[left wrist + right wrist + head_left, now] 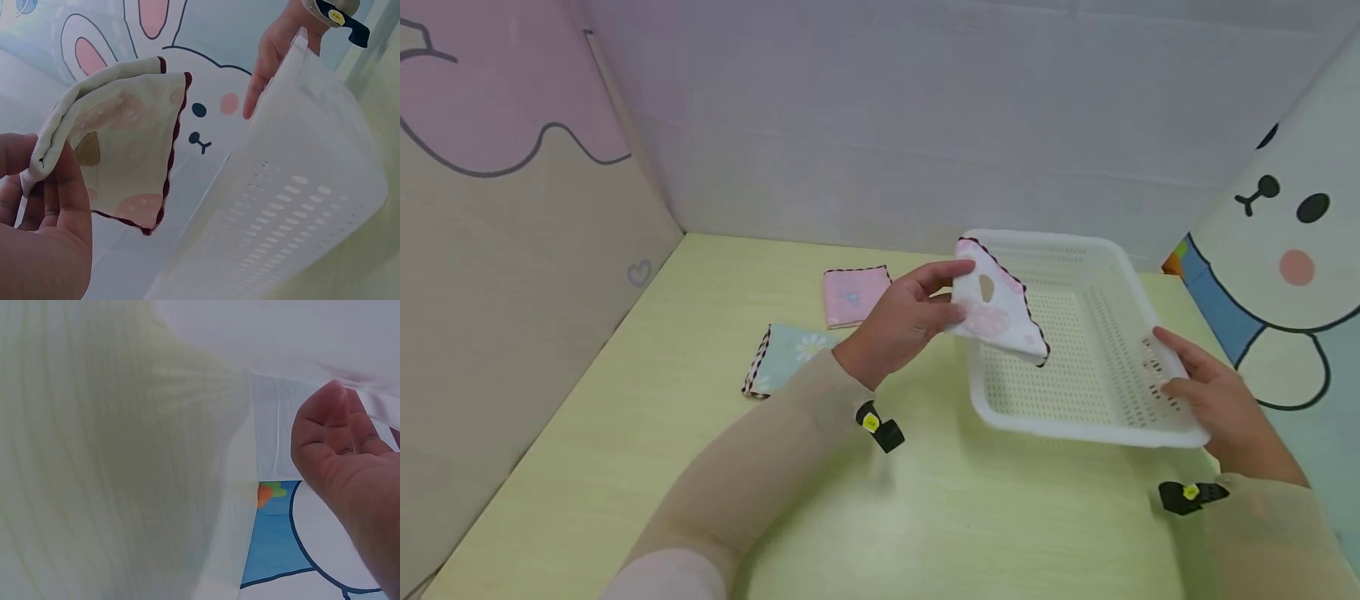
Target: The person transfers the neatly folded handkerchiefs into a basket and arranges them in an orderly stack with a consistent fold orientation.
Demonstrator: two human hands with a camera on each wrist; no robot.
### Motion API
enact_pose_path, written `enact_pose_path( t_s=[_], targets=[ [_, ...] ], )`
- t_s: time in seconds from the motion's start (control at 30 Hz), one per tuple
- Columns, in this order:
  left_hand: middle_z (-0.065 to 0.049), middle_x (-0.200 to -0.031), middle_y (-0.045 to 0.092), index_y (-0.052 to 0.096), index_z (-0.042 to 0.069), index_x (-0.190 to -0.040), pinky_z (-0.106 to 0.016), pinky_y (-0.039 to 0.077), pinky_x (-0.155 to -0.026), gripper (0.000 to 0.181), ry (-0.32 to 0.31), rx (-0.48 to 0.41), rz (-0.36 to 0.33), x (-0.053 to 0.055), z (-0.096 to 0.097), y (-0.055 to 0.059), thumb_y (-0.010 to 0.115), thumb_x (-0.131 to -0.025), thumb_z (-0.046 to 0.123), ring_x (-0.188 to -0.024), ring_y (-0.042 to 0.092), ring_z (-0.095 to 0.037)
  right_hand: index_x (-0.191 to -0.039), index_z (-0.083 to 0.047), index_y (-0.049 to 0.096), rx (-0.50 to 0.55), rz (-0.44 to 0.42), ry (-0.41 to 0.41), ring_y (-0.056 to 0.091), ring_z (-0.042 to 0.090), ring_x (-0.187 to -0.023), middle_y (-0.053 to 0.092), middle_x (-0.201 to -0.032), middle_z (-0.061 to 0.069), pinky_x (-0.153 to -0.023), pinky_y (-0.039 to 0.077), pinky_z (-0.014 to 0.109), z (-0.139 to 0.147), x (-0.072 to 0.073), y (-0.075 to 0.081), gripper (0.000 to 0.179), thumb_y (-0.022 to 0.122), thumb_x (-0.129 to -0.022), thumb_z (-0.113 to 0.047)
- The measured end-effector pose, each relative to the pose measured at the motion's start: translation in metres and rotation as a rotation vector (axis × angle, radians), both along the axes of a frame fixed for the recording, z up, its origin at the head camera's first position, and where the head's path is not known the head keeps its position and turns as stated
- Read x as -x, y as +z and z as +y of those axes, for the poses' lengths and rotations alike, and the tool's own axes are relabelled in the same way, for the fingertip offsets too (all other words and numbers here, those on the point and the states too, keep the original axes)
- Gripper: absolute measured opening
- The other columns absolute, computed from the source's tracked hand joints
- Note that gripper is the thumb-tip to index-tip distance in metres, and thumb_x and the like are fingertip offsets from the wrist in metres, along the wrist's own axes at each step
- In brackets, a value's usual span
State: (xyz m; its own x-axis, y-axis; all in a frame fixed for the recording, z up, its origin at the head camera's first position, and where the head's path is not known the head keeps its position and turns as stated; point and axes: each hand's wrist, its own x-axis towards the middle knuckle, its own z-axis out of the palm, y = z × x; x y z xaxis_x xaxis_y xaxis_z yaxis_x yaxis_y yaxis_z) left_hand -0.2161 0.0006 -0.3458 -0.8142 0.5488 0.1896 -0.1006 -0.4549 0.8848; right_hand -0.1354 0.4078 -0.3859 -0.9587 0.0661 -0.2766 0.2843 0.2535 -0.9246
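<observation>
My left hand (904, 317) pinches a folded white cloth (1000, 321) with pink and tan patches and a dark striped edging. The cloth is held over the left part of a white perforated plastic basket (1086, 432). In the left wrist view the cloth (128, 150) shows its folded layers between thumb and fingers. My right hand (1228, 404) grips the basket's right rim; in the right wrist view that hand (350, 444) has its fingers curled at the rim. Whether the basket's base touches the table cannot be told.
On the table (925, 517), left of the basket, lie a folded pink cloth (853, 296) and a folded light-green cloth (782, 354) with a white flower, partly behind my left arm. A pale wall (887, 125) stands behind; printed panels flank both sides, a cartoon animal (1300, 258) on the right.
</observation>
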Motion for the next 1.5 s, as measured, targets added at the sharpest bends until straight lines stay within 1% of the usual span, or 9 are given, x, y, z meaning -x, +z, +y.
enact_pose_path(
  t_s=[0.07, 0.3, 0.47, 0.57, 0.7, 0.97, 1.23, 1.37, 1.5],
  targets=[
    [-0.010, -0.135, 0.053, 0.049, 0.000, -0.149, -0.029, 0.053, -0.091, 0.052, -0.006, 0.003, -0.005, 0.000, 0.004, 0.001, 0.056, -0.098, -0.013, -0.110, 0.063, -0.023, -0.164, -0.038, 0.022, -0.032, 0.005, 0.013, 0.053, 0.008, -0.106, 0.006, -0.173, -0.004, -0.078, 0.061, 0.036, -0.001, 0.000, 0.000, 0.076, 0.051, -0.104, -0.002],
    [-0.009, -0.136, 0.054, 0.053, 0.003, -0.147, -0.031, 0.054, -0.093, 0.051, -0.008, 0.044, -0.010, 0.002, 0.019, 0.002, 0.059, -0.099, -0.011, -0.109, 0.063, -0.022, -0.164, -0.038, 0.023, 0.011, -0.003, 0.007, 0.055, 0.006, -0.104, 0.006, -0.173, -0.004, -0.076, 0.061, 0.036, 0.001, 0.001, 0.000, 0.075, 0.051, -0.104, -0.001],
    [-0.006, -0.132, 0.058, 0.059, 0.009, -0.143, -0.031, 0.055, -0.090, 0.049, -0.011, 0.097, -0.011, 0.002, 0.035, 0.003, 0.063, -0.098, -0.008, -0.107, 0.064, -0.021, -0.164, -0.039, 0.018, -0.099, 0.014, 0.019, 0.052, 0.006, -0.105, 0.005, -0.173, -0.002, -0.077, 0.061, 0.037, 0.003, 0.000, -0.003, 0.076, 0.048, -0.105, -0.002],
    [-0.005, -0.128, 0.060, 0.061, 0.010, -0.142, -0.030, 0.055, -0.087, 0.048, -0.014, 0.119, -0.013, 0.003, 0.045, 0.001, 0.064, -0.097, -0.007, -0.105, 0.066, -0.020, -0.165, -0.038, 0.016, -0.123, 0.027, 0.028, 0.051, 0.005, -0.105, 0.005, -0.173, -0.002, -0.077, 0.061, 0.035, 0.004, -0.001, -0.003, 0.076, 0.047, -0.105, -0.002],
    [-0.003, -0.125, 0.061, 0.061, 0.009, -0.142, -0.029, 0.054, -0.084, 0.048, -0.007, 0.154, 0.010, 0.006, 0.056, -0.001, 0.065, -0.097, -0.006, -0.101, 0.067, -0.018, -0.164, -0.038, 0.019, -0.073, 0.016, 0.020, 0.050, 0.008, -0.106, 0.005, -0.173, -0.004, -0.078, 0.061, 0.035, 0.004, -0.001, -0.003, 0.075, 0.048, -0.105, -0.001],
    [0.001, -0.119, 0.063, 0.063, 0.011, -0.140, -0.026, 0.052, -0.078, 0.048, 0.021, 0.209, 0.016, 0.014, 0.074, -0.009, 0.068, -0.095, -0.005, -0.090, 0.066, -0.016, -0.164, -0.040, 0.019, -0.135, 0.009, 0.007, 0.049, 0.019, -0.115, 0.006, -0.173, 0.000, -0.081, 0.061, 0.042, -0.001, -0.001, 0.000, 0.075, 0.049, -0.105, -0.005],
    [0.005, -0.116, 0.064, 0.067, 0.015, -0.136, -0.024, 0.052, -0.075, 0.046, 0.019, 0.252, -0.012, 0.013, 0.089, -0.009, 0.071, -0.094, -0.003, -0.088, 0.066, -0.014, -0.164, -0.040, 0.020, -0.101, -0.003, -0.001, 0.050, 0.011, -0.108, 0.004, -0.173, -0.002, -0.079, 0.061, 0.038, -0.002, -0.004, -0.001, 0.075, 0.049, -0.105, -0.004],
    [0.005, -0.115, 0.064, 0.068, 0.014, -0.135, -0.024, 0.052, -0.075, 0.044, 0.016, 0.263, -0.014, 0.013, 0.092, -0.007, 0.072, -0.094, -0.002, -0.084, 0.064, -0.014, -0.164, -0.039, 0.018, -0.128, 0.003, 0.001, 0.051, 0.014, -0.111, 0.005, -0.173, 0.001, -0.080, 0.061, 0.040, -0.003, -0.006, 0.000, 0.073, 0.048, -0.106, -0.006],
    [0.008, -0.114, 0.064, 0.071, 0.016, -0.130, -0.024, 0.053, -0.074, 0.040, 0.022, 0.328, -0.002, 0.012, 0.099, -0.007, 0.072, -0.094, 0.000, -0.081, 0.062, -0.013, -0.164, -0.039, 0.017, -0.137, 0.007, -0.003, 0.051, 0.015, -0.112, 0.006, -0.173, 0.002, -0.081, 0.061, 0.042, -0.002, -0.007, 0.000, 0.073, 0.047, -0.106, -0.007]
  ],
)
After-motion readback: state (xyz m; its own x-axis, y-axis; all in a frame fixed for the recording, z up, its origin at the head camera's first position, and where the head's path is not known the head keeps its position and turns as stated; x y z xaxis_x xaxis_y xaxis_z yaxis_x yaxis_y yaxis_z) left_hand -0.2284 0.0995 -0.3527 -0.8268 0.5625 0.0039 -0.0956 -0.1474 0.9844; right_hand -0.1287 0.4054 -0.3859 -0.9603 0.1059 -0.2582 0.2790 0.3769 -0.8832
